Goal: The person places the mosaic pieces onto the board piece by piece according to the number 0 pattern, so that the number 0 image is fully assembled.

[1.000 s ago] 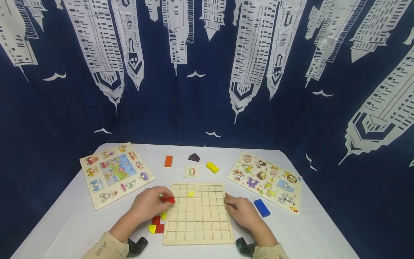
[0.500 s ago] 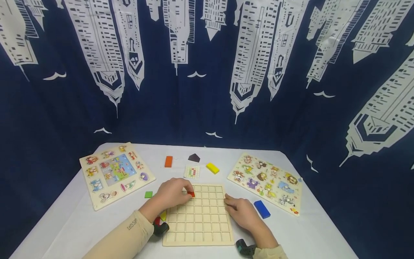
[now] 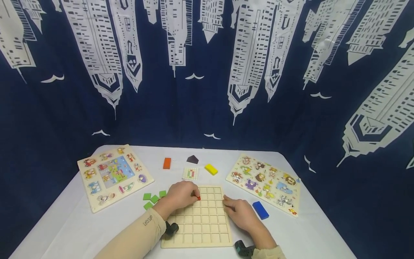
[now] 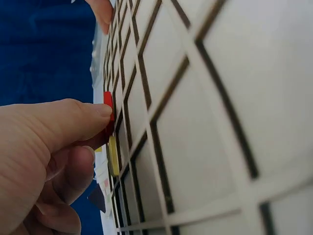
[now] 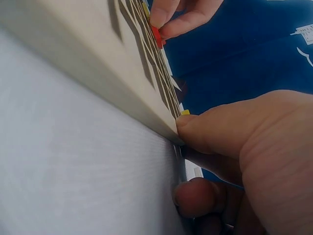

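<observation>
Over the upper part of the wooden grid board (image 3: 207, 228), my left hand (image 3: 182, 194) pinches a small red square tile (image 4: 108, 110) between thumb and fingers. The tile stands on edge at a grid cell in the left wrist view. A yellow tile (image 4: 114, 156) sits right beside it on the board; in the head view my hand hides it. My right hand (image 3: 240, 212) grips the board's right edge, its thumb (image 5: 205, 127) on the rim and other fingers curled lower down. Several green square tiles (image 3: 154, 199) lie left of the board, near my left forearm.
Behind the board lie a pattern card (image 3: 190, 173), an orange block (image 3: 166, 163), a dark pentagon piece (image 3: 192, 159) and a yellow block (image 3: 211, 169). A blue block (image 3: 260, 210) is right of my right hand. Peg puzzles stand at left (image 3: 113, 176) and right (image 3: 265, 183).
My left hand has carried the red tile rightward from the board's left edge onto the grid. Green tiles have come into view behind the arm. My right hand has stayed at the edge.
</observation>
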A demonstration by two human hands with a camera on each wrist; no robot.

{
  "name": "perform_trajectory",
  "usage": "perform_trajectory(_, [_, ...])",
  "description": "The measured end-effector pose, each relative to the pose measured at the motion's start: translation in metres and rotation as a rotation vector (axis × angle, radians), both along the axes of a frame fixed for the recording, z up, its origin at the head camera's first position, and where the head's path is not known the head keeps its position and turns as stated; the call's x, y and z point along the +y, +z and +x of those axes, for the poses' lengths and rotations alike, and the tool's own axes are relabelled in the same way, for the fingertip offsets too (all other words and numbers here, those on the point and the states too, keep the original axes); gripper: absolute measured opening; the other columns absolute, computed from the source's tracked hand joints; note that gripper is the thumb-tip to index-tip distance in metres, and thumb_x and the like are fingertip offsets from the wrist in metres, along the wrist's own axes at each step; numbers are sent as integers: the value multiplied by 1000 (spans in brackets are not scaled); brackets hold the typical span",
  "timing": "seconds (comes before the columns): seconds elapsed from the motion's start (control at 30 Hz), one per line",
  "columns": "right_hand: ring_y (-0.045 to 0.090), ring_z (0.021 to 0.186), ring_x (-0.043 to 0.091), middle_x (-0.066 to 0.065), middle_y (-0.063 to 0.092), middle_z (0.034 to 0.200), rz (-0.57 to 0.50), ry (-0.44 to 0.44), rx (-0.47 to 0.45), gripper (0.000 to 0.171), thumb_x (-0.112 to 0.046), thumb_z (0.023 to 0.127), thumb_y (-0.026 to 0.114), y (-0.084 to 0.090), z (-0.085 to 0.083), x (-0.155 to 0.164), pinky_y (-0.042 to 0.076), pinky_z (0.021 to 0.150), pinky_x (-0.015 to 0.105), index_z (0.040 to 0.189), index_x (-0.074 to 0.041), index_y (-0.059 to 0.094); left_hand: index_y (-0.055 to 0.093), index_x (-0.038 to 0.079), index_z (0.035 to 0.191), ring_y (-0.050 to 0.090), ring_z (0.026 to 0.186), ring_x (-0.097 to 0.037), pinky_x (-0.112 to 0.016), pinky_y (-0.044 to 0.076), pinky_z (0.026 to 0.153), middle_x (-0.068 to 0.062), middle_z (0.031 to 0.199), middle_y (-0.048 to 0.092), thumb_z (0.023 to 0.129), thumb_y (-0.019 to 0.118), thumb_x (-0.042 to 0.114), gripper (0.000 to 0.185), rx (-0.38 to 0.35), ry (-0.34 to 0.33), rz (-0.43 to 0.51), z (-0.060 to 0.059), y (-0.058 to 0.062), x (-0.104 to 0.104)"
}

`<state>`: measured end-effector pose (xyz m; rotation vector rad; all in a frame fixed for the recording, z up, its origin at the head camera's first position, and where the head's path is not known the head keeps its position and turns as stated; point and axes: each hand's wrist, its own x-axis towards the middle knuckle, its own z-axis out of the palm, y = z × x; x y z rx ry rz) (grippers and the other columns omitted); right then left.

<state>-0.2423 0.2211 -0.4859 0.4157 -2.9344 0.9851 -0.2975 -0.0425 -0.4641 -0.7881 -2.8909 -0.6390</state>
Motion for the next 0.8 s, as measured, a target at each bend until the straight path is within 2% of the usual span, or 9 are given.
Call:
perform_trajectory(0.23, [57, 135, 35, 7, 60, 145, 1, 10, 15, 32, -16, 97, 69, -1, 0, 0, 43, 110, 55, 128, -6, 71, 80, 26, 87, 68, 89, -12, -38, 53, 72, 14, 89, 75, 86, 82, 19, 8, -8, 22, 16, -3, -1, -1])
perform_trajectory(0.4, [57, 135, 35, 6, 61, 145, 1, 4, 19, 32, -16, 97, 69, -2, 0, -1, 43, 110, 54, 128, -6, 71, 82, 27, 87, 67, 91, -11, -37, 52, 70, 12, 93, 76, 85, 82, 18, 9, -23, 58, 36, -4, -2, -2])
perform_trajectory(0.53, [57, 135, 35, 6, 60, 145, -9, -1, 3, 33, -16, 97, 69, -3, 1, -2, 42, 111, 55, 128, -6, 71, 83, 28, 92, 68, 94, -14, -37, 52, 72, 10, 101, 76, 87, 81, 21, 9, -42, 77, 73, 1, 1, -14])
perform_trajectory(0.63, [56, 136, 35, 5, 60, 146, -6, -6, -8, 33, -17, 97, 69, -4, 1, -2, 42, 111, 55, 128, -7, 71, 82, 27, 99, 69, 103, -20, -41, 54, 79, 8, 107, 75, 89, 80, 23, 11, -48, 161, 105, 6, 7, -38])
perform_trajectory(0.7, [56, 136, 34, 5, 60, 146, 0, -12, -9, 33, -18, 98, 69, -3, 0, -2, 42, 111, 55, 128, -8, 71, 81, 27, 103, 69, 106, -21, -42, 54, 82, 6, 110, 74, 89, 80, 25, 14, -50, 248, 120, 9, 9, -60])
perform_trajectory(0.8, [56, 136, 34, 4, 60, 146, 19, -17, 6, 32, -19, 98, 69, -3, 0, 0, 42, 111, 55, 128, -8, 72, 78, 24, 111, 67, 97, -19, -38, 52, 75, 4, 112, 74, 90, 79, 25, 21, -95, 360, 157, 14, 7, -94])
